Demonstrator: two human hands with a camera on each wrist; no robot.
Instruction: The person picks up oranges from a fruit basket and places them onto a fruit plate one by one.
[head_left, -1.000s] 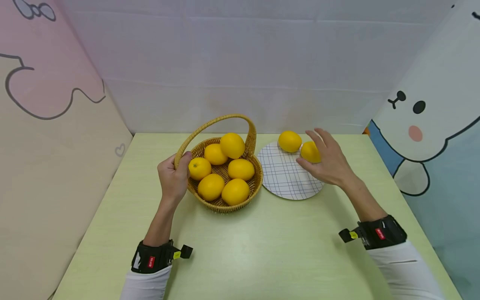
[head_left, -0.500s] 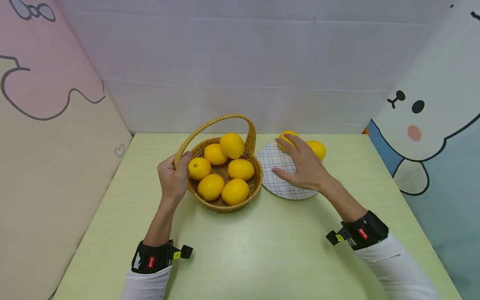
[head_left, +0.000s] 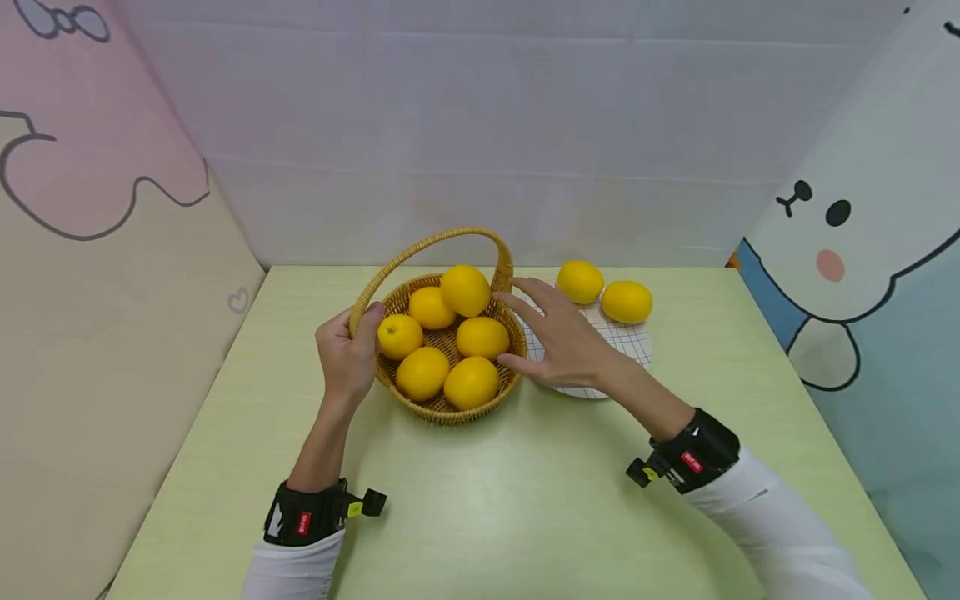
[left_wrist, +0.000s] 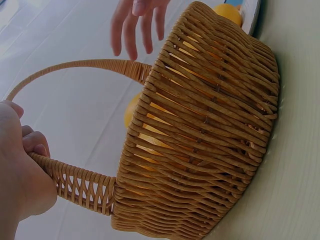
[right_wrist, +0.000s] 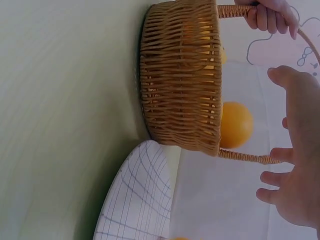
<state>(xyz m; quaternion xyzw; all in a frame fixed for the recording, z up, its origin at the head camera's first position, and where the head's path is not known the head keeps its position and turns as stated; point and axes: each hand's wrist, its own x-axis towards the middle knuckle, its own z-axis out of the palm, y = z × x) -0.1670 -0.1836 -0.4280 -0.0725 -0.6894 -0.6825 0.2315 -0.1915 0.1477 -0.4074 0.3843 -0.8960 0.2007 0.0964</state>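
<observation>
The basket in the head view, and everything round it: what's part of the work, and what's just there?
Seemingly part of the work:
wicker basket, its handle gripped by the left hand
six lemons inside
right hand, near the basket's rim
checked plate
two lemons at its far edge

Probably just there:
table
cartoon wall
wrist bands

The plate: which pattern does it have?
White plate with thin dark grid lines, clearest in the right wrist view.
</observation>
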